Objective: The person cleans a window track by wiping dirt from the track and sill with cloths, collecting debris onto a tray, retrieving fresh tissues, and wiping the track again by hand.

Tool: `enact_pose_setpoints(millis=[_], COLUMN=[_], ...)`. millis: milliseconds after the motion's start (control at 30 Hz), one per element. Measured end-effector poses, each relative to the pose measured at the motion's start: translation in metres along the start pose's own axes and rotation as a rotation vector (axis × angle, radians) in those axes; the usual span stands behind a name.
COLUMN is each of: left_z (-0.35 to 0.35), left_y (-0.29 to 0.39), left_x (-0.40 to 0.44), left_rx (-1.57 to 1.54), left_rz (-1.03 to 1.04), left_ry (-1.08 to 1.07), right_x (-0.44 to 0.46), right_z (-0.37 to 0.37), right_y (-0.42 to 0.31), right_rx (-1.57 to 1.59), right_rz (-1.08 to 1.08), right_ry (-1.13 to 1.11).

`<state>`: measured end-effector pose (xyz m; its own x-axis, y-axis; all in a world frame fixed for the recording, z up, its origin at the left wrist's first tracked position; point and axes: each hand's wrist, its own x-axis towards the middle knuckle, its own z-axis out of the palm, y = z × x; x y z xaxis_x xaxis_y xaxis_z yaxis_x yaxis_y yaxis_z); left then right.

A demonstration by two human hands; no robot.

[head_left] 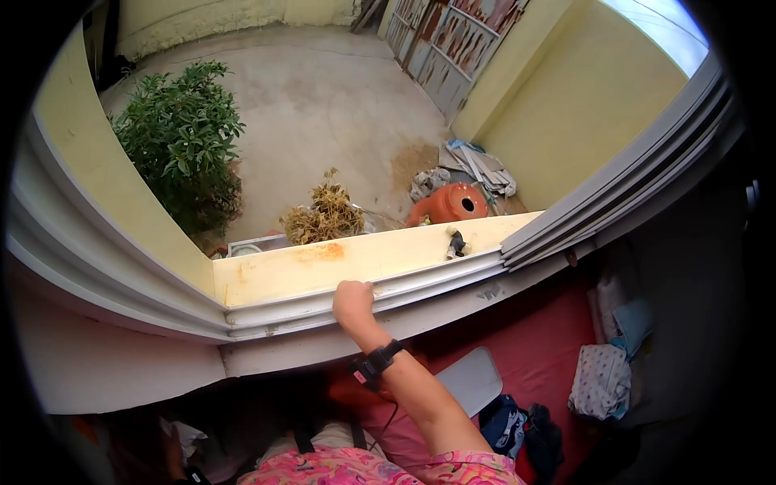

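My right hand [353, 305] is closed in a fist over the white window track [428, 284], its knuckles at the inner edge of the sill. Whatever its fingers may hold is hidden beneath them. A black band [375, 365] is strapped round that wrist. Low in the dark left corner, my left hand [173, 453] shows only dimly near a white crumpled cloth [189, 436]; its fingers cannot be made out. On the yellow outer sill [283, 271], to the right of my right hand, lies a small black and pale fitting [456, 242].
Sliding panes [614, 162] are stacked at the right of the frame. Below the sill are a red-covered bed [533, 339], a grey flat panel [470, 380], dark clothes [517, 428] and a folded patterned cloth [600, 380]. Outside stand a green bush [182, 129], a dried plant [323, 214] and an orange pot [449, 204].
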<state>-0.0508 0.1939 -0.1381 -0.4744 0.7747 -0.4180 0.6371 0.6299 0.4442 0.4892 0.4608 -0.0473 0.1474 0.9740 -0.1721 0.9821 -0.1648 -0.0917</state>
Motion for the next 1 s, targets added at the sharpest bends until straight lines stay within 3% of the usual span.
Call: enact_pose_setpoints(millis=[33, 133, 200, 267, 333, 400, 433, 467, 600, 667, 733, 800, 867, 900, 1000], left_z=[0.000, 0.008, 0.004, 0.007, 0.008, 0.014, 0.019, 0.024, 0.041, 0.045, 0.051, 0.051, 0.032, 0.030, 0.044], left_y=[-0.015, -0.048, -0.052, -0.056, -0.067, -0.086, -0.092, -0.098, -0.118, -0.133, -0.145, -0.153, -0.098, -0.085, -0.098], left_x=[0.008, 0.022, 0.025, 0.027, 0.033, 0.037, 0.039, 0.041, 0.044, 0.042, 0.038, 0.026, -0.005, -0.013, -0.009], left_rx=[-0.166, -0.074, -0.079, -0.088, -0.223, -0.223, -0.217, -0.210, -0.193, -0.179, -0.153, -0.093, -0.091, -0.088, -0.167], left_rz=[-0.049, -0.008, 0.044, 0.088, 0.054, 0.052, 0.056, 0.061, 0.065, 0.064, 0.065, 0.107, 0.156, 0.170, -0.001], left_ry=[-0.079, -0.014, -0.025, -0.043, -0.125, -0.108, -0.091, -0.076, -0.024, 0.005, 0.032, 0.089, 0.006, -0.021, 0.036], right_x=[-0.004, -0.007, -0.004, -0.013, -0.019, -0.026, -0.022, -0.026, -0.023, -0.021, -0.019, -0.014, -0.011, -0.008, 0.002], right_z=[0.000, 0.009, 0.023, 0.007, 0.000, -0.015, -0.006, -0.014, -0.011, -0.016, -0.023, -0.026, -0.032, -0.029, -0.020], right_y=[-0.015, -0.053, -0.061, -0.045, -0.012, 0.035, 0.070, 0.103, 0.241, 0.295, 0.329, 0.355, 0.367, 0.372, 0.385], right_rx=[-0.003, 0.189, 0.622, 0.733, 1.388, 1.698, 1.755, 1.728, 1.494, 1.117, 0.514, 0.484, 0.004, -0.044, -0.136], right_rz=[0.001, -0.083, -0.175, -0.246, 0.016, 0.264, 0.268, 0.383, 0.507, 0.618, 0.556, 0.576, 0.432, 0.370, 0.291], right_ry=[0.006, 0.048, 0.096, 0.185, 0.015, 0.148, 0.298, 0.360, 0.756, 0.834, 0.989, 0.920, 0.720, 0.661, 0.508])
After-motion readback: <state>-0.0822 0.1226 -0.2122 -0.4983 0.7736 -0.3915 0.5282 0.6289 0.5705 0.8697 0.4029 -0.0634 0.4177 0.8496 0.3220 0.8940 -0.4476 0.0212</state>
